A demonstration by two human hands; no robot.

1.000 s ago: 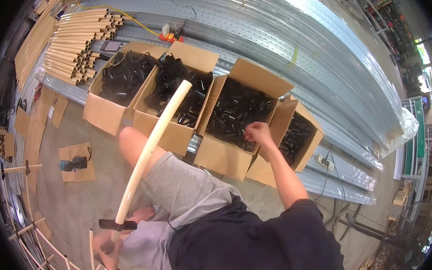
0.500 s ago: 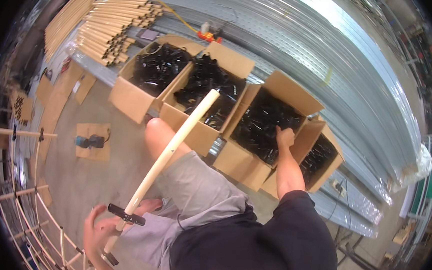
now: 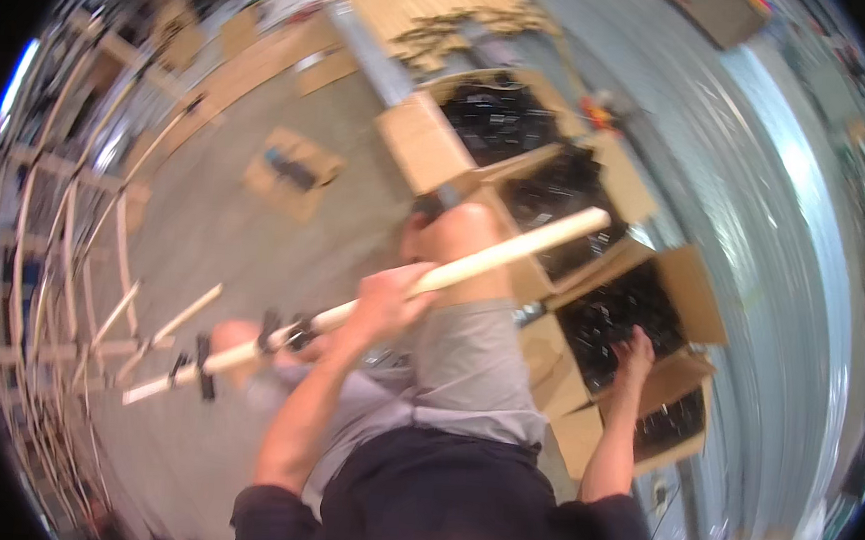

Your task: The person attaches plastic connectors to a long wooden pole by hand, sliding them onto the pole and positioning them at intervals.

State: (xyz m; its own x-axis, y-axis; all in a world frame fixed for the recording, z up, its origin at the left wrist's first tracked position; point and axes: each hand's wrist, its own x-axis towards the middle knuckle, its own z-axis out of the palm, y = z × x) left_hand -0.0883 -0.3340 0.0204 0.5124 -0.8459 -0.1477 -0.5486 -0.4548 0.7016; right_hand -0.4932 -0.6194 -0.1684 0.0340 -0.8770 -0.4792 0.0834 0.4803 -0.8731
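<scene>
My left hand (image 3: 390, 302) is closed round a long cream-coloured pipe (image 3: 524, 246), which slants across my thighs from lower left to upper right. Several black clamp-like fittings (image 3: 270, 330) sit along the pipe's lower left part. My right hand (image 3: 634, 356) is over the near side of an open cardboard box (image 3: 694, 288) filled with glossy black parts (image 3: 615, 313). Motion blurs its fingers, so whether they hold a part cannot be made out.
More open boxes (image 3: 426, 149) of black parts stand in a row beside my knee. Long wrapped metal profiles (image 3: 757, 222) lie beyond them on the right. Cream pipes (image 3: 401, 2) are stacked at the back. A pipe frame (image 3: 63, 244) stands at left; a dark tool (image 3: 289, 168) lies on cardboard.
My left hand has moved up and taken a grip on the pipe, which has swung to a flatter slant. My right hand has drawn back toward the box's near side. The view has turned.
</scene>
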